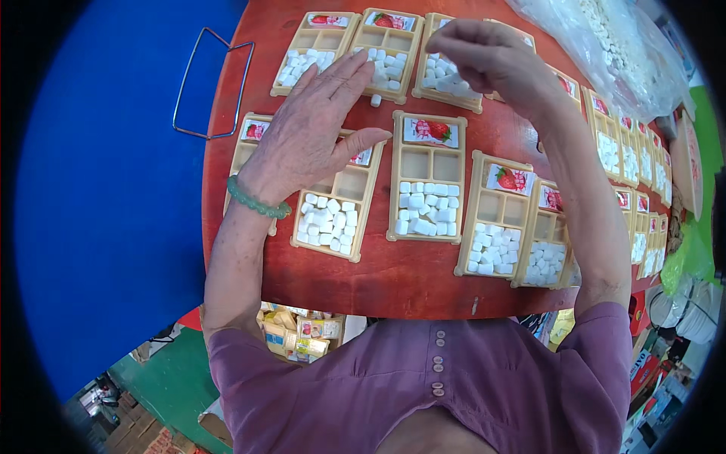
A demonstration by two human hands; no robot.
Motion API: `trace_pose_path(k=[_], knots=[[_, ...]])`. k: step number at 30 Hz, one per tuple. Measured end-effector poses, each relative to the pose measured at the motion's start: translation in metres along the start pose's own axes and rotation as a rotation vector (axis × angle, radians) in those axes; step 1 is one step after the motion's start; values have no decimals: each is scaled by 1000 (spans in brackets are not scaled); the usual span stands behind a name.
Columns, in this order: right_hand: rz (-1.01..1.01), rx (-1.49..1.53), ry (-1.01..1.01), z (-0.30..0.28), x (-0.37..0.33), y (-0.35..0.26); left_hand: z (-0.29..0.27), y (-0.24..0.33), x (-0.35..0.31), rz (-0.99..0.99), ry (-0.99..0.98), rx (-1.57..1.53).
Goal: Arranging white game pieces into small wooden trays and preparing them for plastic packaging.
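Note:
Beige divided trays stand in rows on the red table [355, 291]. One beige tray [414, 163] near the middle has a strawberry packet [430, 132] at its top, two small bare compartments, and white marshmallow-like pieces [427, 204] in its large compartment. My left hand [314, 125] is open over the left trays, fingers stretched toward the far row and thumb apart. A loose white piece [376, 100] lies by a far tray's near edge. Above the third far tray [418, 68], my right hand [495, 60] has its fingers curled together; whatever they hold, if anything, is hidden.
A clear plastic bag [597, 45] of white pieces lies at the far right. More filled trays [607, 151] line the right side. At left, a bent metal wire frame [179, 83] stands out over a blue surface [106, 189]. Packets [310, 333] show below the near edge.

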State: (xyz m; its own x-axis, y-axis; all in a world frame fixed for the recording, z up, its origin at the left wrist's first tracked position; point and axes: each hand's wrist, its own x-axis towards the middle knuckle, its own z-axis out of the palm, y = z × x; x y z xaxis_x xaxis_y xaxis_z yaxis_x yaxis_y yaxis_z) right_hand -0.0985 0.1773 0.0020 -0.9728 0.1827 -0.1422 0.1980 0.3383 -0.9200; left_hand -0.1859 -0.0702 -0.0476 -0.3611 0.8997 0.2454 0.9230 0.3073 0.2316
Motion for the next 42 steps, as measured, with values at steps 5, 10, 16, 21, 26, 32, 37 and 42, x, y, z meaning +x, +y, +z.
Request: trace_pose_path(k=[5,10,16,21,26,32,37,42], knots=[[-307,-478,-28,17,13,7,0,4,4,-26,-30,16],[-340,-598,9,30,19,13,1,3,1,-27,-21,26],[-268,-417,37,13,26,5,-1,7,2,-29,-18,-5],[1,-361,-136,13,33,-39,1,5,-2,-44,-16,-4],[-240,-491,-126,15,56,12,3,5,0,-32,0,-18],[-1093,-346,4,20,53,5,7,1,-2,-12,39,6],[-139,-633,-104,29,47,-30,8,1,-5,-16,40,16],[-361,-682,-26,28,56,-9,10,1,-3,-3,44,38]])
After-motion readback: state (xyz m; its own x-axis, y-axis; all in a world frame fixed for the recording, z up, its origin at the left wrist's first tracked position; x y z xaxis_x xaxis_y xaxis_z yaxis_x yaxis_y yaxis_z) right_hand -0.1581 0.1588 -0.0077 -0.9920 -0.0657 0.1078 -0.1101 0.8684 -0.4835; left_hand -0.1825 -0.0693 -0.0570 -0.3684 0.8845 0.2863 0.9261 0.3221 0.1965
